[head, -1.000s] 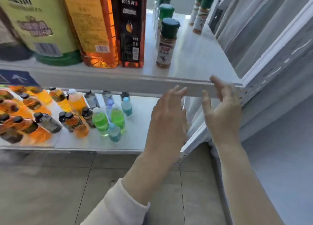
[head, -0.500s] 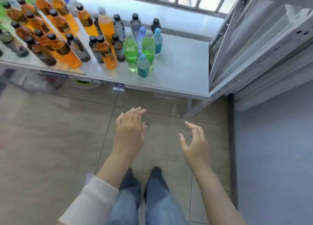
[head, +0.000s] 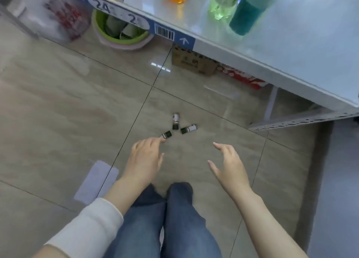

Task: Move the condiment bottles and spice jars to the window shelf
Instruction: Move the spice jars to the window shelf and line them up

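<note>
Three small spice jars with dark green caps lie on their sides on the beige floor tiles: a left jar [head: 166, 134], a middle jar [head: 175, 121] and a right jar [head: 188, 129]. My left hand [head: 144, 158] hovers just below them, fingers apart, its fingertips overlapping the left jar's end. My right hand [head: 230, 165] is open too, empty, a little to the right of and below the jars. Neither hand holds anything.
A white metal shelf [head: 281, 51] juts over the floor at the upper right, carrying orange, green and teal drink bottles [head: 247, 14]. Under it sit a green basin [head: 120, 32], a cardboard box [head: 192, 61] and a red package. My jeans-clad legs [head: 171, 218] stand below the hands.
My view has tilted down from the upper shelves to the floor, bringing the jars into sight. Both hands have come down from the shelf edge and stay open.
</note>
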The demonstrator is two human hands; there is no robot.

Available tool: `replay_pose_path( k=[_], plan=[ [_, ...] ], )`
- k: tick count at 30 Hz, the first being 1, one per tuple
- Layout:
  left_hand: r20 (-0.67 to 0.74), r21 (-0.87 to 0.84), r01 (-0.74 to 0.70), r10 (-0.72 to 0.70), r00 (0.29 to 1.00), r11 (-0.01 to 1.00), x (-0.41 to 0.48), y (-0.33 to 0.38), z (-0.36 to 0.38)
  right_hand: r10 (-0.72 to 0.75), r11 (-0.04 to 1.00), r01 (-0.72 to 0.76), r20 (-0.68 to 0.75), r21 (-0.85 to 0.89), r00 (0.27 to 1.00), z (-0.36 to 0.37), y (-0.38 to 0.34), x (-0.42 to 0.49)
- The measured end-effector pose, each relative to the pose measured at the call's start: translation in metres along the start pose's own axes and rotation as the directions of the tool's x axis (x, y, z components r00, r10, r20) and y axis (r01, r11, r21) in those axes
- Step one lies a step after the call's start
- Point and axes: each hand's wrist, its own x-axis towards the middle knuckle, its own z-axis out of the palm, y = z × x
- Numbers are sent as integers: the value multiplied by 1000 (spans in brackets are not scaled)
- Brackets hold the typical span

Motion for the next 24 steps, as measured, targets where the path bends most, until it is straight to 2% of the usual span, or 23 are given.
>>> replay_pose_path(
  k=[4,7,11,19,24],
  plan=[
    [169,-9,177,-173,970,984,54,-77,97,29,1000,-28,102,-14,994,91,49,76],
    [185,-52,217,-204,961,975,97,-129,172,36,999,-33,70,-38,997,150,93,140],
    [207,-61,269,-252,945,961,152,-180,253,-37,992,45,65,-120,997,210,142,218],
    [146,-65,210,-199,969,975,206,-228,338,-213,929,246,145,-277,966,282,194,325],
    [136,26,169,-171,976,985,203,-236,360,-306,858,373,231,-354,924,294,210,348]
  ],
)
